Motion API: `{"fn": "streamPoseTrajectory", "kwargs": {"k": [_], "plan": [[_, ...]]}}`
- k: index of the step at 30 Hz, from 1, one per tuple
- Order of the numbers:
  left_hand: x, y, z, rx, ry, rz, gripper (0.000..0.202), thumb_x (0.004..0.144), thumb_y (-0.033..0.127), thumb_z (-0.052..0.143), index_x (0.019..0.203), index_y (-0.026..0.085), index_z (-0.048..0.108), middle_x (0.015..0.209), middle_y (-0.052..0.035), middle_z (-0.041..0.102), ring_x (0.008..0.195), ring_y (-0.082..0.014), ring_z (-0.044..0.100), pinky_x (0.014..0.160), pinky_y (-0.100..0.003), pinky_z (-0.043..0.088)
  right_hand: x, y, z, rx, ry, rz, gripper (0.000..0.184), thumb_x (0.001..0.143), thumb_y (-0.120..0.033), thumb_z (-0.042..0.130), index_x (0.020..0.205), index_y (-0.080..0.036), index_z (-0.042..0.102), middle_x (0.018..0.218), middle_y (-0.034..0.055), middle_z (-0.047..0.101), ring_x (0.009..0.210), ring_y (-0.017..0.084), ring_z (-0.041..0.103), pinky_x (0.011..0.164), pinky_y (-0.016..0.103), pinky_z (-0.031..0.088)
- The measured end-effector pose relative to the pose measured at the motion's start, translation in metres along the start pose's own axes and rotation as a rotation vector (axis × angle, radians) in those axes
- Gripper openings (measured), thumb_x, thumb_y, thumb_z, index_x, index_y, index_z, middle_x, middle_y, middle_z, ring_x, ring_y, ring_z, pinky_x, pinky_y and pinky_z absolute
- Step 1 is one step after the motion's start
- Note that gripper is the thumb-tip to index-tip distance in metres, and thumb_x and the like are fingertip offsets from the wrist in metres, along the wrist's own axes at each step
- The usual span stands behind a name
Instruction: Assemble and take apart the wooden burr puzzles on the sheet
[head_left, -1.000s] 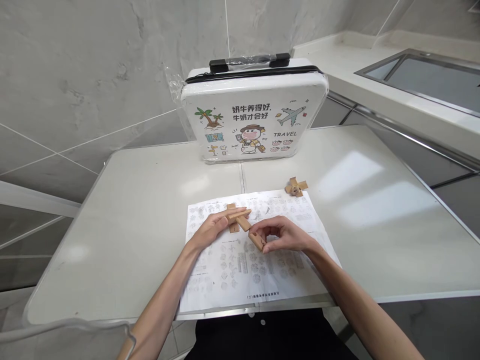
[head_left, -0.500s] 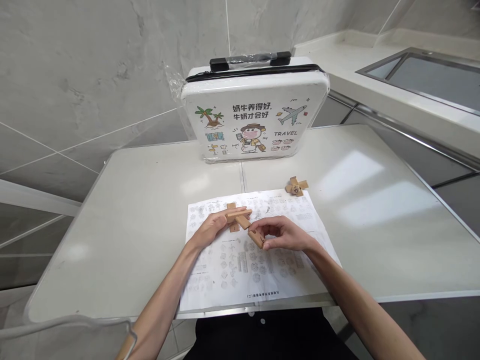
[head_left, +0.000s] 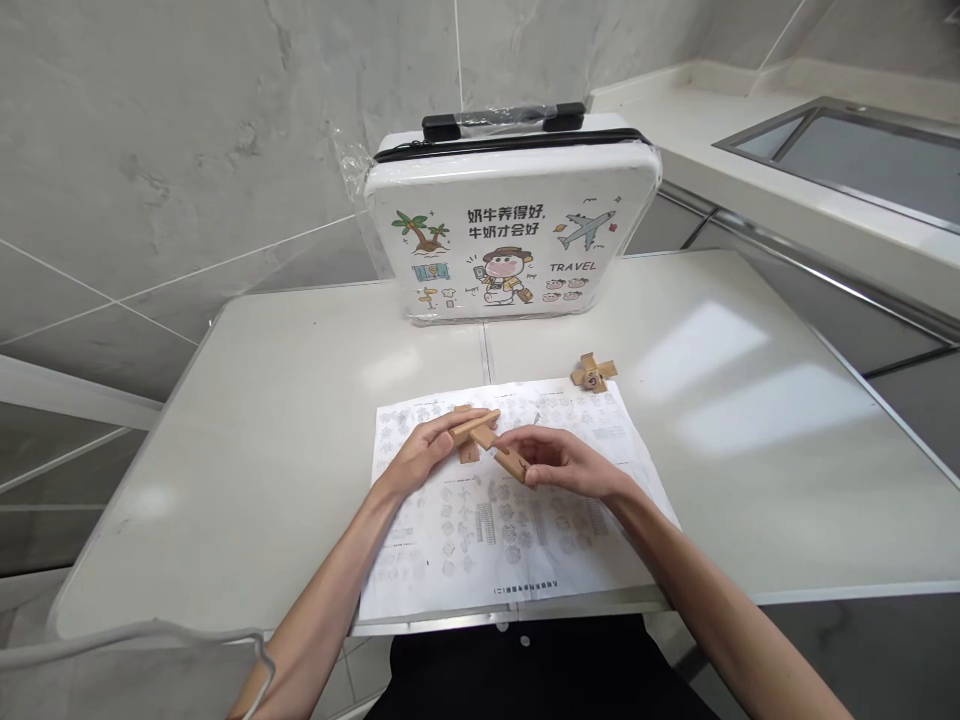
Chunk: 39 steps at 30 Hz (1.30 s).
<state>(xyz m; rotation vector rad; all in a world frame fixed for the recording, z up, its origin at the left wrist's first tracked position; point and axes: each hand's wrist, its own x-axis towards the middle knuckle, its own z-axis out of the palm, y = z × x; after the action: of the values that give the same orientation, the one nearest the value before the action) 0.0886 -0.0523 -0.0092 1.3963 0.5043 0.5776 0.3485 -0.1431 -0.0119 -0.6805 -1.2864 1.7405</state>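
Observation:
My left hand [head_left: 425, 452] is closed on several crossed wooden puzzle pieces [head_left: 469, 431], holding them low over the printed sheet. Pinched between thumb and fingers of my right hand [head_left: 566, 462] is a separate wooden puzzle piece [head_left: 511, 462] with dark marks on its face. Its upper end is close to the crossed pieces; whether they touch I cannot tell. Beneath both hands lies the instruction sheet [head_left: 442, 590], covered with small puzzle diagrams. At its far right corner rests another wooden burr puzzle [head_left: 593, 374], its pieces joined in a cross shape.
A white suitcase [head_left: 450, 190] in clear plastic stands at the back of the white table [head_left: 300, 400]. To the right is a counter with a sink [head_left: 862, 150]. A pale cable or tube [head_left: 150, 630] crosses the lower left corner.
The piece in my right hand has moved slightly up and its tilt has changed. The crossed pieces in my left hand have turned a little. The burr puzzle at the corner stays put.

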Motion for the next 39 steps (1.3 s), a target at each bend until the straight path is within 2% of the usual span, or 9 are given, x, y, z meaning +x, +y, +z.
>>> {"fn": "streamPoseTrajectory", "kwargs": {"k": [2,4,7,14,17,23,28,33,39], "plan": [[0.001,0.001,0.004,0.033,0.058,0.021,0.066,0.096,0.069,0.065,0.145,0.026,0.069,0.157,-0.0158,0.06,0.15,-0.0413,0.05,0.127,-0.059,0.034,0.001,-0.002,0.001,0.037,0.02,0.001,0.055,0.098,-0.042,0.079,0.147,-0.026,0.058,0.086,-0.0019,0.06,0.071,0.014,0.057,0.071,0.03,0.049],[0.001,0.002,0.009,0.022,0.108,0.031,0.07,0.093,0.066,0.071,0.149,0.026,0.065,0.158,-0.0172,0.058,0.148,-0.042,0.052,0.124,-0.059,0.039,0.003,-0.004,0.002,0.073,0.062,0.036,0.051,0.102,-0.045,0.073,0.145,-0.024,0.057,0.085,-0.0016,0.063,0.068,0.014,0.058,0.072,0.031,0.049],[0.002,0.001,0.013,-0.019,0.13,0.043,0.08,0.084,0.059,0.085,0.152,0.024,0.062,0.158,-0.0194,0.058,0.148,-0.0428,0.052,0.123,-0.057,0.043,0.006,-0.004,0.003,0.084,0.121,0.12,0.037,0.106,-0.049,0.066,0.127,-0.02,0.065,0.077,-0.0027,0.061,0.059,0.012,0.054,0.064,0.029,0.046],[0.004,-0.007,0.011,0.06,0.128,0.119,0.079,0.07,0.036,0.1,0.143,0.03,0.071,0.152,-0.0132,0.057,0.149,-0.0394,0.049,0.13,-0.055,0.037,0.007,0.003,0.004,-0.011,0.224,0.127,0.033,0.103,-0.052,0.069,0.103,-0.019,0.068,0.075,-0.0019,0.063,0.059,0.012,0.053,0.058,0.027,0.043],[0.005,-0.008,0.009,0.081,0.114,0.139,0.086,0.066,0.032,0.102,0.145,0.032,0.069,0.15,-0.0126,0.057,0.149,-0.0393,0.049,0.13,-0.055,0.036,0.007,0.002,0.003,-0.016,0.225,0.12,0.033,0.102,-0.052,0.07,0.101,-0.019,0.067,0.074,-0.0022,0.063,0.058,0.012,0.053,0.058,0.026,0.043],[0.004,-0.007,0.006,0.041,-0.026,0.078,0.082,0.074,0.035,0.098,0.149,0.032,0.065,0.157,-0.0139,0.052,0.151,-0.0401,0.047,0.13,-0.057,0.035,0.006,-0.003,0.004,-0.029,0.148,0.126,0.036,0.103,-0.054,0.068,0.103,-0.018,0.068,0.07,-0.0031,0.064,0.054,0.011,0.052,0.056,0.026,0.042],[0.003,-0.005,0.012,0.146,0.01,0.057,0.087,0.067,0.027,0.102,0.147,0.033,0.067,0.156,-0.0132,0.054,0.15,-0.039,0.048,0.129,-0.057,0.036,0.008,-0.001,0.005,-0.07,0.151,0.1,0.037,0.104,-0.053,0.068,0.111,-0.017,0.07,0.072,-0.0022,0.065,0.057,0.012,0.054,0.058,0.027,0.043],[0.002,-0.002,0.014,0.127,-0.047,-0.009,0.087,0.07,0.027,0.1,0.149,0.032,0.064,0.159,-0.0132,0.056,0.148,-0.0389,0.052,0.127,-0.06,0.039,0.008,-0.002,0.005,-0.062,0.124,0.139,0.036,0.103,-0.054,0.067,0.104,-0.019,0.07,0.071,-0.0025,0.063,0.057,0.013,0.054,0.059,0.028,0.044],[0.003,-0.004,0.016,0.113,-0.014,0.02,0.091,0.067,0.024,0.101,0.149,0.033,0.063,0.157,-0.012,0.056,0.147,-0.0388,0.054,0.126,-0.055,0.042,0.009,-0.005,0.005,-0.081,0.131,0.146,0.034,0.104,-0.054,0.066,0.106,-0.02,0.07,0.071,-0.0026,0.062,0.057,0.013,0.054,0.059,0.028,0.043]]}}
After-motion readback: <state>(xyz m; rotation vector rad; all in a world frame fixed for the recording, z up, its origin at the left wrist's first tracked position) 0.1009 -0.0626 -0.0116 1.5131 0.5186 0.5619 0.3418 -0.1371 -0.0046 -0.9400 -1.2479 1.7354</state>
